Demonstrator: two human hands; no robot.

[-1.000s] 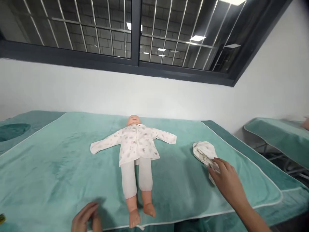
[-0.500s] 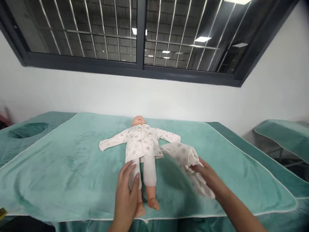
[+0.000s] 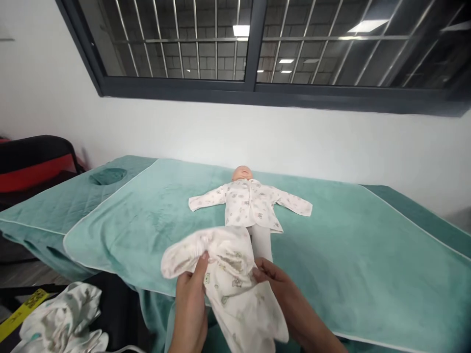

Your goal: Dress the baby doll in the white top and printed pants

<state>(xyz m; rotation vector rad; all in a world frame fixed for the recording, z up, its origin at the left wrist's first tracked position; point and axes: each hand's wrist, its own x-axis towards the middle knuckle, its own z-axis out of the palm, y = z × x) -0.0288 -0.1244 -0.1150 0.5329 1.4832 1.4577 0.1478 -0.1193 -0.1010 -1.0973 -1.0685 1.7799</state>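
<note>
A baby doll (image 3: 250, 208) lies on its back on the teal towel (image 3: 349, 264), head toward the wall, in a white printed top and white leggings. In front of its legs I hold up a small white printed garment (image 3: 224, 279), a pair of baby trousers by the look of it. My left hand (image 3: 191, 304) pinches its upper left part. My right hand (image 3: 279, 289) grips its right side. The garment hides the doll's lower legs and feet.
The towel covers a padded table with a face hole (image 3: 108, 175) at the far left. A red and black chair (image 3: 33, 164) stands at the left. More printed baby clothes (image 3: 55, 318) lie low at the left beside a yellow strap (image 3: 22, 311). A barred window (image 3: 253, 44) spans the wall.
My right hand has carried the garment from the doll's right side to in front of its legs. My left hand left the doll's leg and took hold of the garment. The view swung left.
</note>
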